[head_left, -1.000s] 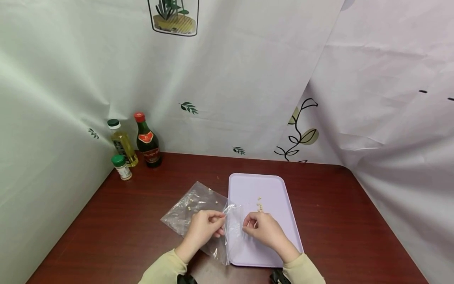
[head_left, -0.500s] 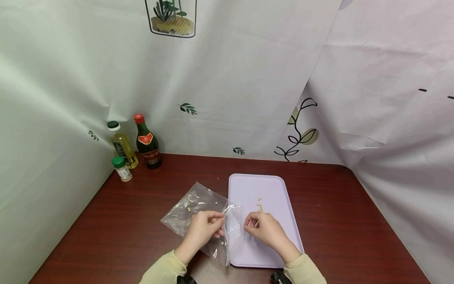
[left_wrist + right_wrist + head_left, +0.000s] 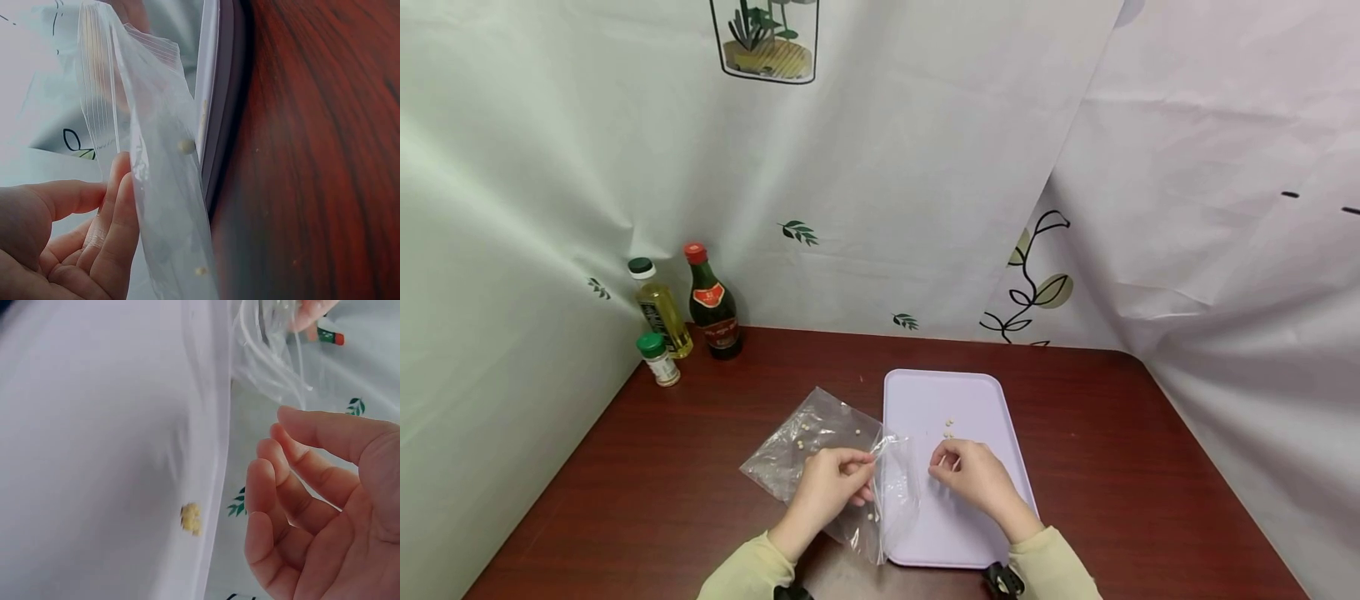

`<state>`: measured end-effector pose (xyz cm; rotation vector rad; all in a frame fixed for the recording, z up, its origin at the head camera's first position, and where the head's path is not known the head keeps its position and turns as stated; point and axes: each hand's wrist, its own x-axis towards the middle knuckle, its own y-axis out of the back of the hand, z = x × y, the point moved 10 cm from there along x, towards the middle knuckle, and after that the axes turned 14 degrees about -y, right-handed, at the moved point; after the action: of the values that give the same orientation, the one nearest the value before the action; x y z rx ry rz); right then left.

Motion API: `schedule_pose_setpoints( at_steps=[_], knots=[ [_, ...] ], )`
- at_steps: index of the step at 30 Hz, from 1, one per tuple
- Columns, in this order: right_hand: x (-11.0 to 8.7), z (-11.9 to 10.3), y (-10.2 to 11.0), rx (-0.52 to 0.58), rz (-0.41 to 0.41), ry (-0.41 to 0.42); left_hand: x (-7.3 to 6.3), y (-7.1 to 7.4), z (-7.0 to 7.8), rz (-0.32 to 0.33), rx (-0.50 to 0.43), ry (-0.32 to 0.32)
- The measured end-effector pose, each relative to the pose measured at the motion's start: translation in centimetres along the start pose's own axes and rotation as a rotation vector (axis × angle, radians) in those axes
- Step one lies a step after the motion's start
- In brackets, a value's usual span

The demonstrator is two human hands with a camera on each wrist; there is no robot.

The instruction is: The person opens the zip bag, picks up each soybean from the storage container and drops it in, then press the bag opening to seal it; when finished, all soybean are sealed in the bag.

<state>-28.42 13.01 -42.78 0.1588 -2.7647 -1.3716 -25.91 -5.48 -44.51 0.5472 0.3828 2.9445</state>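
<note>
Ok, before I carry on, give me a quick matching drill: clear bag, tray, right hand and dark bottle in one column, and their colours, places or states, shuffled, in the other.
Things
1. clear bag
2. tray
3. right hand
4. dark bottle

Descriptions
A. lilac, with small pale pieces lying on it
B. red-capped, at the back left of the table in the head view
C. pinched by the left hand
D. fingers loosely bent, above the tray, with nothing visible in its grip

Pairs: 1-C, 2-A, 3-D, 4-B
</note>
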Motion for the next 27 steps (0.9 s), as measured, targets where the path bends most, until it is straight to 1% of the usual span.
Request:
schedule_pose_setpoints(
  at_steps=[7,19,27],
  knots=[
    [0.6,1.2,0.2,0.005,0.016,-0.039,0.0,-0.1,-0.2,-0.003,-0.013,0.012],
    [1.2,2.0,0.8,0.020,0.024,-0.066,-0.1,-0.2,-0.4,-0.002,-0.024,0.017],
    [2.0,3.3,1.2,0.021,0.040,-0.128,0.0,-0.3,-0.6,-0.005,-0.023,0.021]
  ],
)
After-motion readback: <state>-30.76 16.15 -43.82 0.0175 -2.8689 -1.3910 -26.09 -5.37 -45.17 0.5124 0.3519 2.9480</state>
